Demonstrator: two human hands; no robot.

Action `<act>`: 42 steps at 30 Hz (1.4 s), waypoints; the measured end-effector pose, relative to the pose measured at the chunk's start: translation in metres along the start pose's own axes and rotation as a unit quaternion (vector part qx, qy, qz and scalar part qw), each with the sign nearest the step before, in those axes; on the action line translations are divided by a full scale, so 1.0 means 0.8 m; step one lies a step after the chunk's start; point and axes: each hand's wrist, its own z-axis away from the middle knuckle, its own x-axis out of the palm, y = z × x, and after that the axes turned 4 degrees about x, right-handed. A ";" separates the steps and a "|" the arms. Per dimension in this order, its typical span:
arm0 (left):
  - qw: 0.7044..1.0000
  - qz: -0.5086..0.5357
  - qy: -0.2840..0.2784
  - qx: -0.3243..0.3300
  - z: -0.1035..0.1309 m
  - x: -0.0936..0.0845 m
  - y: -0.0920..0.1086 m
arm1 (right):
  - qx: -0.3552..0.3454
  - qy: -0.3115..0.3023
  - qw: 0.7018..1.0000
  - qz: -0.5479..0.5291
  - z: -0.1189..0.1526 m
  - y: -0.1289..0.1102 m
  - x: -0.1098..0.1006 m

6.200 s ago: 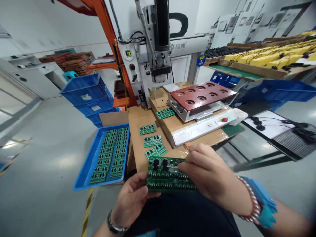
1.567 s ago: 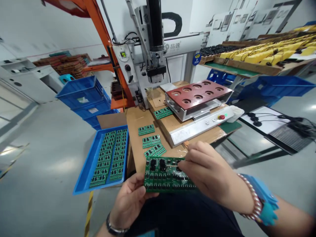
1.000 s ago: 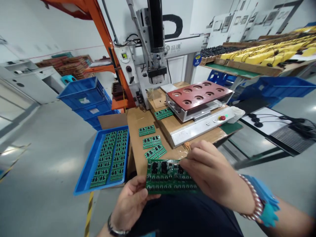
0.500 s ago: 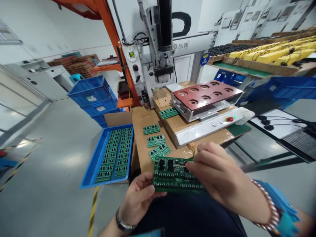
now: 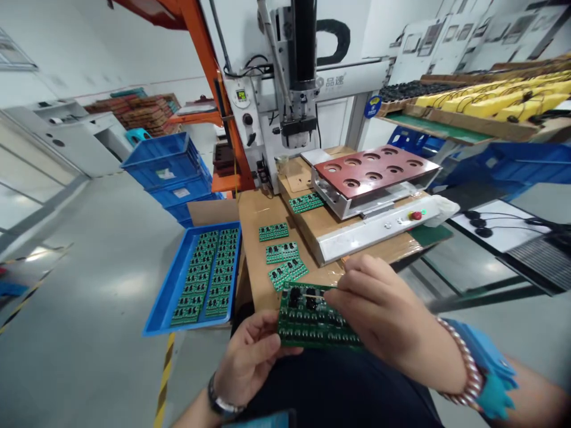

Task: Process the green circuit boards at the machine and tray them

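Close in front of me a green circuit board [image 5: 312,333] with black parts is tilted up above my lap. My left hand [image 5: 257,351] grips its left end between thumb and fingers. Over the board's upper right, my right hand [image 5: 379,309] pinches a thin pale stick [image 5: 314,296], perhaps a toothpick. The stick's tip lies among the black parts near the board's top edge; whether it touches them I cannot tell. My right hand hides the board's right end. Just beyond, several smaller-looking green boards [image 5: 282,252] lie on the cardboard-covered bench [image 5: 254,208].
At the left stands a blue tray [image 5: 157,309] holding rows of boards, with stacked blue crates [image 5: 156,163] behind. A machine with a red plate with round holes [image 5: 375,169] and a red button [image 5: 416,215] stands ahead. Yellow items [image 5: 482,98] fill trays at the right.
My right hand has moved left along the board with the stick, whose tip now lies nearer the leftmost black parts. My left hand still holds the board.
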 end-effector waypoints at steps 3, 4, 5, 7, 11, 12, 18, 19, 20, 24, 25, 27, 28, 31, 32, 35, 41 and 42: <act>1.000 -0.003 -0.007 0.002 0.000 -0.002 0.000 | -0.008 -0.007 1.000 -0.009 0.000 -0.001 0.000; 1.000 -0.002 -0.009 0.003 0.000 -0.002 -0.001 | -0.008 -0.006 1.000 -0.011 0.000 -0.002 0.000; 1.000 0.000 -0.012 0.005 0.000 -0.003 -0.001 | -0.008 -0.002 1.000 -0.010 0.000 -0.002 0.000; 1.000 0.002 -0.014 0.005 -0.001 -0.003 -0.001 | -0.005 0.001 1.000 -0.006 0.000 -0.002 0.000; 1.000 -0.001 -0.012 -0.001 0.000 -0.002 -0.001 | -0.007 -0.007 1.000 -0.007 0.001 -0.002 0.002; 1.000 -0.001 -0.012 -0.001 0.000 -0.002 -0.001 | -0.007 -0.004 1.000 -0.005 0.002 -0.002 0.002; 1.000 0.001 -0.011 -0.001 -0.001 -0.001 0.000 | -0.003 -0.009 1.000 -0.010 0.001 -0.003 0.002; 1.000 0.001 -0.009 -0.002 -0.001 -0.001 0.000 | -0.004 -0.010 1.000 -0.014 0.001 -0.003 0.002; 1.000 0.001 -0.007 -0.002 -0.002 0.000 0.000 | -0.007 -0.008 1.000 -0.016 0.000 -0.003 0.001; 1.000 0.003 -0.003 -0.001 -0.001 0.001 -0.001 | -0.014 -0.001 1.000 -0.015 -0.004 -0.003 0.000; 1.000 0.002 -0.002 -0.002 0.000 0.001 -0.001 | -0.014 0.001 1.000 -0.014 -0.004 -0.004 0.000; 1.000 -0.005 0.000 -0.007 0.001 0.001 -0.001 | -0.014 0.004 1.000 -0.010 -0.005 -0.004 0.000; 1.000 -0.007 0.000 -0.008 0.001 0.002 -0.001 | -0.016 0.007 1.000 -0.007 -0.005 -0.004 0.000; 1.000 -0.006 -0.002 -0.008 0.001 0.001 -0.001 | -0.019 0.013 1.000 0.002 -0.004 -0.004 0.002; 1.000 -0.005 -0.004 -0.007 0.001 0.001 -0.001 | -0.017 0.015 1.000 0.005 -0.003 -0.004 0.002; 1.000 -0.008 -0.003 -0.006 0.001 0.000 -0.001 | -0.010 0.010 1.000 0.007 -0.003 -0.003 0.003; 1.000 -0.005 -0.009 0.002 0.001 -0.002 -0.003 | -0.016 0.006 1.000 -0.002 -0.004 -0.005 0.002; 1.000 -0.004 -0.008 0.003 0.001 -0.002 -0.003 | -0.016 0.006 1.000 -0.002 -0.004 -0.005 0.002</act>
